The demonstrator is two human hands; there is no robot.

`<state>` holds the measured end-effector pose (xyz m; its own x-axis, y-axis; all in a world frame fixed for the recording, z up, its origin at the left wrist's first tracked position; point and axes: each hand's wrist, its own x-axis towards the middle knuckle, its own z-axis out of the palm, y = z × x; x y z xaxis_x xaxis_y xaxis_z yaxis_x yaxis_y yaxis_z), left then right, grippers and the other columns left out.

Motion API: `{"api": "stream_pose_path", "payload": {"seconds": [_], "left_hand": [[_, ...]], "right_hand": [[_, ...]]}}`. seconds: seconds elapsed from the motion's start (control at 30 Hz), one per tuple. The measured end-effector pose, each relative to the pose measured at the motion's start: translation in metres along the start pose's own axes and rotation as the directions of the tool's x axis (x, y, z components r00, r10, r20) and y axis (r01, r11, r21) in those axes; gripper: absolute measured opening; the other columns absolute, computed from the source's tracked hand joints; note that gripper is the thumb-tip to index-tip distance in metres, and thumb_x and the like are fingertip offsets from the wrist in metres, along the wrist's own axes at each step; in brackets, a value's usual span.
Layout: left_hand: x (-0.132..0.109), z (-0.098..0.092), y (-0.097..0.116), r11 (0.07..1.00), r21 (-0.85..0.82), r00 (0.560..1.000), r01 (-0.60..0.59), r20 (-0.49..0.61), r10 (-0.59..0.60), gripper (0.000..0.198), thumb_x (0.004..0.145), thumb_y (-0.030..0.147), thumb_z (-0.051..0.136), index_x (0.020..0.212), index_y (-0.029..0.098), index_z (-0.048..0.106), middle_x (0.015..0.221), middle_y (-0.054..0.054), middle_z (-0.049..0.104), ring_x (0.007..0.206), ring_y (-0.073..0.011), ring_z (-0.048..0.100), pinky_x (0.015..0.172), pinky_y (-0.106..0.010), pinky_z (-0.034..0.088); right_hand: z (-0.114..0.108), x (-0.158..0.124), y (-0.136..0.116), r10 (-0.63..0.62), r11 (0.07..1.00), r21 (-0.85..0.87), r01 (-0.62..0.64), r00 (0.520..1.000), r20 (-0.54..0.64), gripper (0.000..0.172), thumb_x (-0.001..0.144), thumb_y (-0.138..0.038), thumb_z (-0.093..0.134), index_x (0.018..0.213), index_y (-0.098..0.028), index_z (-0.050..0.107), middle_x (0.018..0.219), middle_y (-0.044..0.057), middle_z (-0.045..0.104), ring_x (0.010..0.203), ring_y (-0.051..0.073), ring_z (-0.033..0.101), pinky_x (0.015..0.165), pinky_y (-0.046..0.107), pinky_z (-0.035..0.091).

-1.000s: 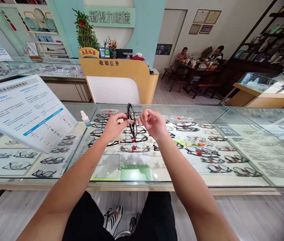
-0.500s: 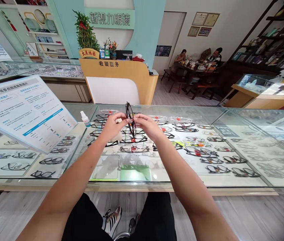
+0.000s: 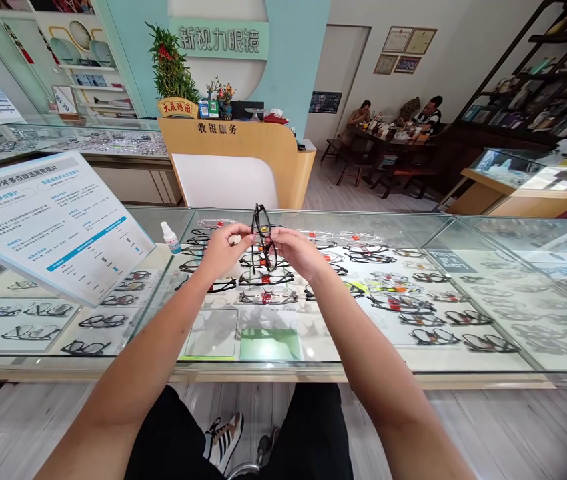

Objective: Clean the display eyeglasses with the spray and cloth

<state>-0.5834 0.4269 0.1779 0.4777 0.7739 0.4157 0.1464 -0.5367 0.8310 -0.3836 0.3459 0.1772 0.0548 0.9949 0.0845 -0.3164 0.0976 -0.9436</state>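
Note:
A pair of black-framed eyeglasses (image 3: 264,257) is held up on end above the glass counter, one lens over the other. From the left, the closed fingers of my left hand (image 3: 226,252) pinch its middle. My right hand (image 3: 299,252) grips the same eyeglasses from the right, thumb and fingers drawn together. Something small and white (image 3: 235,240) shows at my left hand; I cannot make out what it is. Beneath both hands, rows of eyeglasses (image 3: 268,295), several with red tags, lie in the display case (image 3: 363,365).
Left of my hands stand a small white spray bottle (image 3: 170,238) and a tilted printed sign (image 3: 58,227). Beyond the case is a wooden cashier desk (image 3: 236,143) with a plant (image 3: 171,70). Two people sit at a far table (image 3: 388,137) on the right.
The eyeglasses have turned between my hands, so their lenses now face me more broadly. Both hands stay in nearly the same place.

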Motion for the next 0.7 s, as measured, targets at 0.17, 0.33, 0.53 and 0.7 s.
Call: {"api": "stream_pose_path", "payload": {"seconds": [0.17, 0.33, 0.53, 0.7], "left_hand": [[-0.001, -0.010, -0.002, 0.977, 0.214, 0.986, 0.007, -0.164, 0.029, 0.020, 0.094, 0.042, 0.072, 0.101, 0.024, 0.078, 0.103, -0.007, 0.084, 0.092, -0.0253, 0.073, 0.085, -0.037, 0.053], [0.001, -0.022, -0.008, 0.916, 0.402, 0.944, 0.014, -0.307, 0.121, 0.013, 0.098, 0.037, 0.071, 0.100, 0.025, 0.077, 0.106, -0.006, 0.084, 0.096, -0.0269, 0.074, 0.086, -0.037, 0.051], [0.003, -0.024, -0.013, 0.870, 0.493, 0.914, -0.007, -0.351, 0.206, 0.008, 0.099, 0.032, 0.072, 0.103, 0.025, 0.073, 0.114, -0.008, 0.081, 0.106, -0.0286, 0.073, 0.091, -0.038, 0.051], [0.004, -0.022, -0.015, 0.861, 0.509, 0.901, 0.000, -0.373, 0.221, 0.009, 0.100, 0.031, 0.073, 0.106, 0.025, 0.071, 0.115, -0.008, 0.078, 0.104, -0.0270, 0.072, 0.087, -0.037, 0.052]], "right_hand": [[-0.002, -0.001, -0.002, 0.011, 0.999, -0.035, -0.013, 0.999, -0.036, 0.030, 0.065, -0.041, 0.097, 0.076, -0.023, 0.076, 0.088, 0.002, 0.074, 0.085, 0.017, 0.065, 0.080, 0.030, 0.052], [-0.005, 0.000, 0.000, 0.050, 0.993, -0.110, -0.052, 0.999, -0.021, 0.030, 0.066, -0.042, 0.097, 0.076, -0.023, 0.077, 0.088, 0.001, 0.075, 0.082, 0.017, 0.065, 0.083, 0.032, 0.053], [-0.005, -0.001, 0.003, 0.072, 0.988, -0.135, -0.072, 0.997, -0.004, 0.039, 0.067, -0.051, 0.102, 0.082, -0.024, 0.078, 0.096, 0.001, 0.078, 0.089, 0.018, 0.069, 0.088, 0.032, 0.052], [-0.006, -0.004, -0.001, 0.043, 0.996, -0.075, -0.039, 0.998, 0.050, 0.046, 0.069, -0.058, 0.103, 0.086, -0.025, 0.074, 0.098, 0.001, 0.080, 0.095, 0.019, 0.069, 0.089, 0.031, 0.054]]}}
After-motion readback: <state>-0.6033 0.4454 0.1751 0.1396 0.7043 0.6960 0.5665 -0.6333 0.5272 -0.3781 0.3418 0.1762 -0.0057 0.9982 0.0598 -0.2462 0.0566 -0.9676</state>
